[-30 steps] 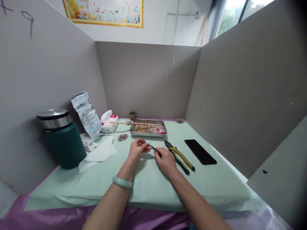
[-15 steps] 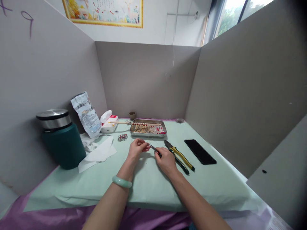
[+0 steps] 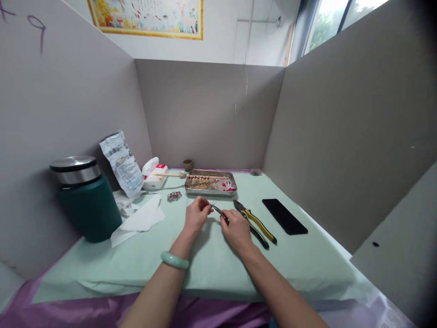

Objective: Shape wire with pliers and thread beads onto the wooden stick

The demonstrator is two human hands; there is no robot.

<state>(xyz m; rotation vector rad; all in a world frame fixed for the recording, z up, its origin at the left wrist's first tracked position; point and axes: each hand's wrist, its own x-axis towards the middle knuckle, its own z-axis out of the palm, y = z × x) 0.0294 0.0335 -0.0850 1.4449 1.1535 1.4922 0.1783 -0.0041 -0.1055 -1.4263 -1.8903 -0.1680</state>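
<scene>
My right hand (image 3: 237, 230) is closed around slim, dark-handled needle-nose pliers (image 3: 219, 212), whose tip points left toward my other hand. My left hand (image 3: 197, 215) has its fingers pinched together right at the pliers' tip. What it pinches is too small to make out; fine wire-like strands (image 3: 213, 203) show just beyond the fingertips. A green bangle (image 3: 174, 260) circles my left wrist. Right beside my right hand lie larger pliers (image 3: 258, 223) with yellow and green handles. Behind my hands a metal tray (image 3: 210, 193) holds small gold, clear and red beads.
A beaded stick (image 3: 167, 175) rests across the tray. Left of it sit a coil of red and silver beads (image 3: 174, 196), a tissue pack (image 3: 156, 177), white paper (image 3: 143, 216), a pouch (image 3: 123, 161) and a green flask (image 3: 89, 205). A black phone (image 3: 285, 216) lies right.
My left hand has turned slightly and its fingers look more curled in at the pliers' tip. My right hand has barely moved.
</scene>
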